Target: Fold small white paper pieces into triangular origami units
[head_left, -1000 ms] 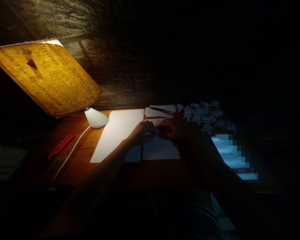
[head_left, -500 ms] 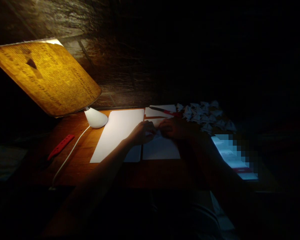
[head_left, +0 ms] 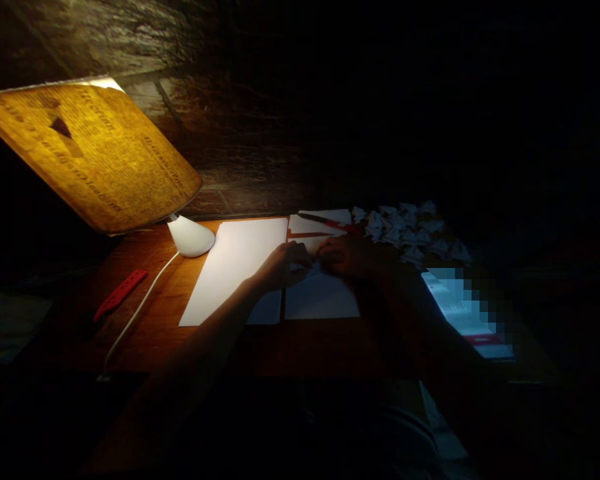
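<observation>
My left hand [head_left: 284, 264] and my right hand [head_left: 344, 256] meet over a white sheet [head_left: 322, 299] on the wooden table [head_left: 155, 313]. Both have their fingers curled and pinched on a small piece of white paper [head_left: 312, 264] between them. A larger white sheet [head_left: 234, 267] lies just left of my left hand. A heap of several small folded white paper pieces [head_left: 409, 231] sits behind and to the right of my right hand.
A white lamp base [head_left: 191, 236] with a cord stands at the back left, under a lit yellowish printed shade [head_left: 95, 155]. A red strip [head_left: 120, 293] lies at the left. A red-handled tool [head_left: 330, 223] rests on paper behind my hands. A glowing screen [head_left: 465, 313] lies at the right.
My fingers have shifted slightly on the small paper piece; the view has moved a touch. Nothing else has moved.
</observation>
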Tool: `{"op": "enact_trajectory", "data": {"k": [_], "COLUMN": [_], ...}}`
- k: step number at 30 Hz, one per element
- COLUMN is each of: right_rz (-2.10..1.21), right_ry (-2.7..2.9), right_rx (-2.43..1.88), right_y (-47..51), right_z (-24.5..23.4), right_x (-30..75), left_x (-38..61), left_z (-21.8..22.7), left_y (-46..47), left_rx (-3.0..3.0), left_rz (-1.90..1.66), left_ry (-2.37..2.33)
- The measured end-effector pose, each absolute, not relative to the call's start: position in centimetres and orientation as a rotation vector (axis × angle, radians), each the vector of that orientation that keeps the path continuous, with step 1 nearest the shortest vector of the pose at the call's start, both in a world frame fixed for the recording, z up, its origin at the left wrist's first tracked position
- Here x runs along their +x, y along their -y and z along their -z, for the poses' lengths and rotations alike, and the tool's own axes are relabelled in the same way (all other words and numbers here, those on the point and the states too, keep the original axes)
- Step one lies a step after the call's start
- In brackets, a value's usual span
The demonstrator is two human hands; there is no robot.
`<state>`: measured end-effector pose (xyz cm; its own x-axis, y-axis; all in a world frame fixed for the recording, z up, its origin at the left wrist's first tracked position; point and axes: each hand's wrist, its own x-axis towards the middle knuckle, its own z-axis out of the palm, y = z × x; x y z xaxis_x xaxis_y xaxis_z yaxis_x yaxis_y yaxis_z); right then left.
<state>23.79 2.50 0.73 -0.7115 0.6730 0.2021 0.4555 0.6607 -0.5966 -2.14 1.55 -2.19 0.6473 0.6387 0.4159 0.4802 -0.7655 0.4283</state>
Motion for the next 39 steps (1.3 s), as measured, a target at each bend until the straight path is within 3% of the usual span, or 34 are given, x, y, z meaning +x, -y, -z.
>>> {"op": "enact_trajectory", "data": {"k": [25,39], "right_rz": [-0.876,-0.638], "right_ry": [2.396,2.364], "right_rx": [-0.883,-1.109], "right_y": [-2.5,-1.2], "right_z": [-0.6,-1.2], "right_x": [23.8,22.1], "left_x": [-2.0,-1.6], "left_z": [2.1,1.5], "left_y": [-1.4,-1.0], "left_rx": [2.595,2.603], "left_rz": [-0.77,-0.736], "left_ry": [-0.95,-1.031]}}
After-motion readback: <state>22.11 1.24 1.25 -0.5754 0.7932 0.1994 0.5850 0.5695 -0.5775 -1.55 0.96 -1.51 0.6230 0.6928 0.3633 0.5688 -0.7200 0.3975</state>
